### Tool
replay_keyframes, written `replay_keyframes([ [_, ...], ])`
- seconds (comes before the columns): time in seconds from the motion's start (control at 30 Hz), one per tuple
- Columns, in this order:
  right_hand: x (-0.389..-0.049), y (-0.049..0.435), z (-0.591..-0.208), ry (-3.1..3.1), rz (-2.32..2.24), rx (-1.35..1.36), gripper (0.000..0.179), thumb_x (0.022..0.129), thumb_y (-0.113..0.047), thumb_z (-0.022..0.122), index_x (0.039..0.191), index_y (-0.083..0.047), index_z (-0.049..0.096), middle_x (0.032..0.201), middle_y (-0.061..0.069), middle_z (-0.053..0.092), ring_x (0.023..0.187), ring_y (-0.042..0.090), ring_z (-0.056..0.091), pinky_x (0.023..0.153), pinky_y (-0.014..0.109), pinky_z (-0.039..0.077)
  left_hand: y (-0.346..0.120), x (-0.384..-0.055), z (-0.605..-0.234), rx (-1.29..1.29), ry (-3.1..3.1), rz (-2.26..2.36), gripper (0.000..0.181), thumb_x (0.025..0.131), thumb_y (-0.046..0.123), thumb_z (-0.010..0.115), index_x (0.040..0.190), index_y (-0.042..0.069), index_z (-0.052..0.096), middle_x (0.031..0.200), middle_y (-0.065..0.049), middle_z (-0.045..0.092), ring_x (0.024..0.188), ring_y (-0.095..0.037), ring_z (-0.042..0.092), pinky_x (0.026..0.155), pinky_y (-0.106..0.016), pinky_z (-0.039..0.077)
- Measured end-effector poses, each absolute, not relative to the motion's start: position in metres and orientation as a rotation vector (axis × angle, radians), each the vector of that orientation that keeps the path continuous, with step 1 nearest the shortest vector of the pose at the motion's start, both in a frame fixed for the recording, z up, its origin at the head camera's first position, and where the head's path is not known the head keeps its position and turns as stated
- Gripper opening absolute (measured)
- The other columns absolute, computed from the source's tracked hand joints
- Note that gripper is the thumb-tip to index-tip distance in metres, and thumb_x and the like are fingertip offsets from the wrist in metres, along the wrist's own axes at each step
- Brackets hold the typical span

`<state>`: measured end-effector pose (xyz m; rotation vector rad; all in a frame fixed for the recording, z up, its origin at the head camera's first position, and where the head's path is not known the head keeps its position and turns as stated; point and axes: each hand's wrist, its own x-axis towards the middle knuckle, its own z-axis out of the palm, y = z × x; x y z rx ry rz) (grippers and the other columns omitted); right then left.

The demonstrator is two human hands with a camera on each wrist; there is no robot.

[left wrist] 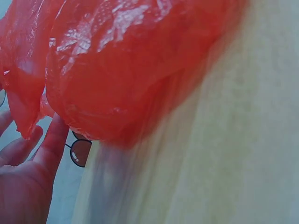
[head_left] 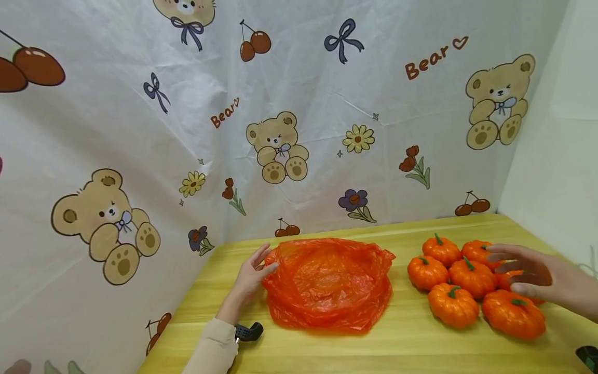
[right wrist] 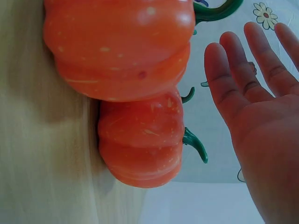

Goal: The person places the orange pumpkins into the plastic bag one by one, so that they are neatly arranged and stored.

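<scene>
A thin, crinkled red plastic bag [head_left: 329, 311] lies spread on the table with its mouth facing up. My left hand [head_left: 252, 272] is at the bag's left edge, fingers and thumb extended right by the film. In the left wrist view the fingers [left wrist: 52, 144] look straight beside the shiny red bag [left wrist: 135, 79]. Over the right side of a group of small orange pumpkins [head_left: 472, 278] with green stems hovers my right hand [head_left: 544, 275], its fingers spread and holding nothing. The right wrist view shows its bare palm [right wrist: 271, 126] beside two pumpkins [right wrist: 140, 140].
The yellow wood-grain table [head_left: 355, 353] runs back to a white sheet [head_left: 299, 78] printed with bears, bows and flowers. A plain white surface [head_left: 560, 171] stands along the right. A black device [head_left: 249, 331] shows at the left wrist, another [head_left: 587, 357] at the lower right corner.
</scene>
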<state>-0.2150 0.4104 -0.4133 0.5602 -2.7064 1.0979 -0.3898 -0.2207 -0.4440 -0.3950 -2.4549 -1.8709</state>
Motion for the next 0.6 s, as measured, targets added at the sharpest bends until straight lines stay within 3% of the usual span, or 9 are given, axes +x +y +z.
replay_keyframes([
  [0.23,-0.216,0.418,-0.423,-2.685,1.092,0.605,0.058,0.098,-0.001,0.064,0.152,-0.007,0.042,0.129,-0.027,0.057,0.108,-0.010,0.059,0.075,0.024,0.060,-0.220,-0.388,-0.450,-0.387,-2.426,-1.890,0.073,0.094,0.026,0.077,0.158,0.019,0.043,0.161,-0.014,0.045,0.146,-0.037,0.044,0.119,-0.053,0.041],
  [0.4,-0.215,0.421,-0.429,-2.644,1.071,0.633,0.056,0.093,0.004,0.069,0.144,-0.001,0.049,0.126,-0.026,0.061,0.107,-0.009,0.061,0.076,0.020,0.058,-0.219,-0.388,-0.453,-0.350,-2.415,-1.944,0.070,0.096,0.026,0.074,0.159,0.023,0.042,0.156,-0.019,0.050,0.130,-0.034,0.060,0.098,-0.039,0.059],
  [0.6,-0.216,0.423,-0.437,-2.613,1.065,0.676,0.052,0.090,0.007,0.072,0.139,-0.001,0.055,0.125,-0.030,0.061,0.105,-0.009,0.061,0.076,0.015,0.056,-0.218,-0.386,-0.455,-0.339,-2.409,-1.942,0.065,0.097,0.020,0.071,0.157,0.022,0.046,0.157,-0.017,0.049,0.128,-0.030,0.062,0.092,-0.030,0.061],
])
